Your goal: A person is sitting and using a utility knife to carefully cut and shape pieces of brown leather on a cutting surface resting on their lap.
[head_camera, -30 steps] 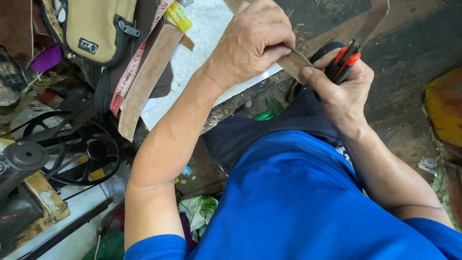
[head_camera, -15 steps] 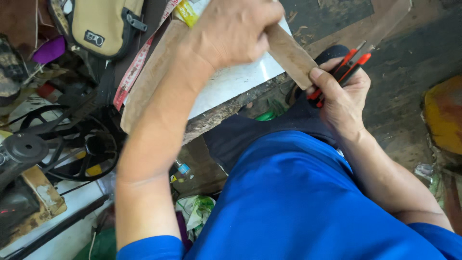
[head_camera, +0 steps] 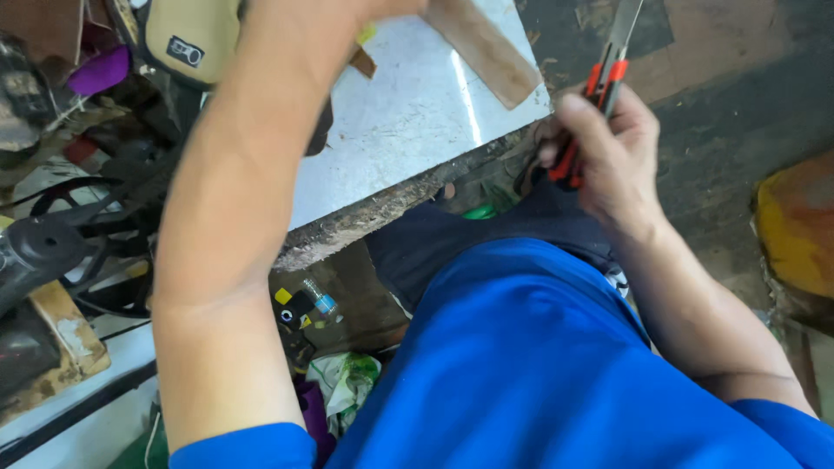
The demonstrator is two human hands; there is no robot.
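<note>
My right hand (head_camera: pixel 608 152) is closed around a red and black utility knife (head_camera: pixel 599 104). Its blade points up, past the right edge of a white slab (head_camera: pixel 408 130). A brown leather strip (head_camera: pixel 486 52) lies slanted on the slab's far corner, a little left of the knife. My left forearm (head_camera: pixel 252 174) reaches up across the slab. The top edge of the view cuts the left hand off, so its hold on the strip is hidden.
A tan pouch (head_camera: pixel 187 39) and a purple item (head_camera: pixel 100 69) sit at the top left. Black cables and a black metal part (head_camera: pixel 52 243) crowd the left side. Small bottles and bags (head_camera: pixel 321 347) lie under the slab. A yellow-orange object (head_camera: pixel 795 226) is at the right.
My left hand has carried the strip up and out of the top of the view. My right hand has lifted the knife from the strip's end, and the blade now points upward.
</note>
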